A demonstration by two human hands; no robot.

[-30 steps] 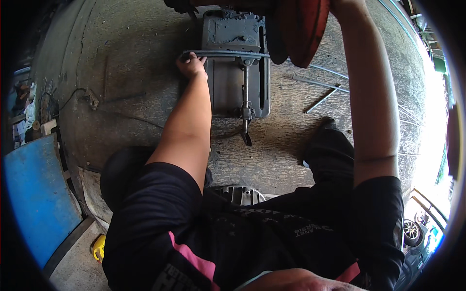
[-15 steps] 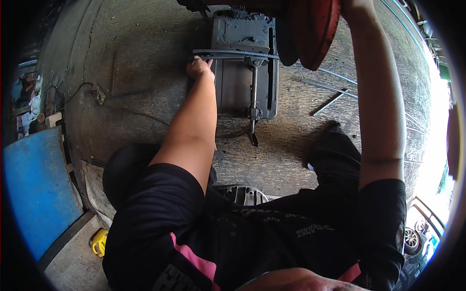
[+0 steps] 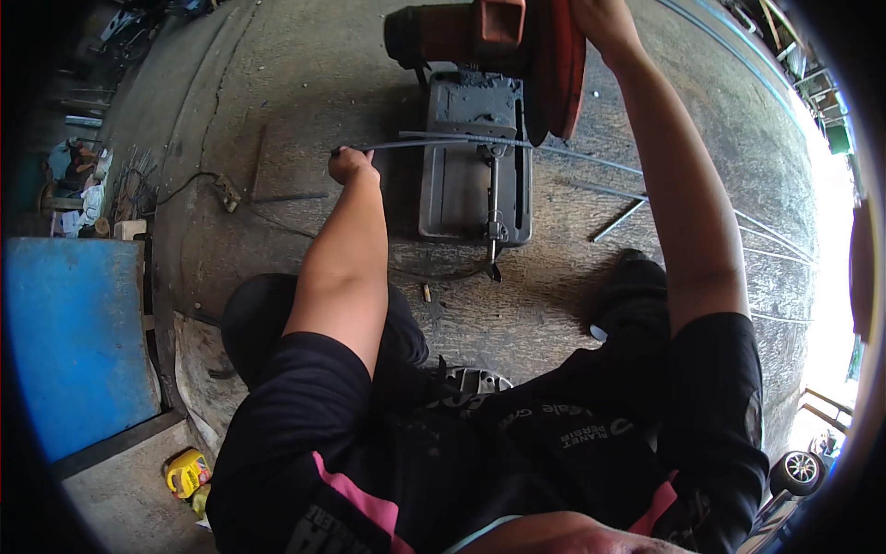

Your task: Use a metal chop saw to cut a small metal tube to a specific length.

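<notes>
Rough brown floor (image 3: pixel 305 92), orange-and-black power saw (image 3: pixel 450 39)

Left hand (image 3: pixel 353 164): was closed on a thin dark metal bar (image 3: pixel 404 143), reaching across the rectangular grey steel base (image 3: pixel 448 198). Right hand (image 3: pixel 604 32): was by the round red guard (image 3: pixel 565 74); grip could not be told. Progress, judged: bar laid over, seemingly unclamped; no cut visible. Surroundings: dark cable (image 3: pixel 272 222) ran beneath left forearm; short grey rod (image 3: pixel 618 222) lay right of base

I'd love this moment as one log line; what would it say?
Left hand: holds thin metal bar near one end | right hand: at red blade guard, grip unclear | chop saw base: partly under bar
</notes>
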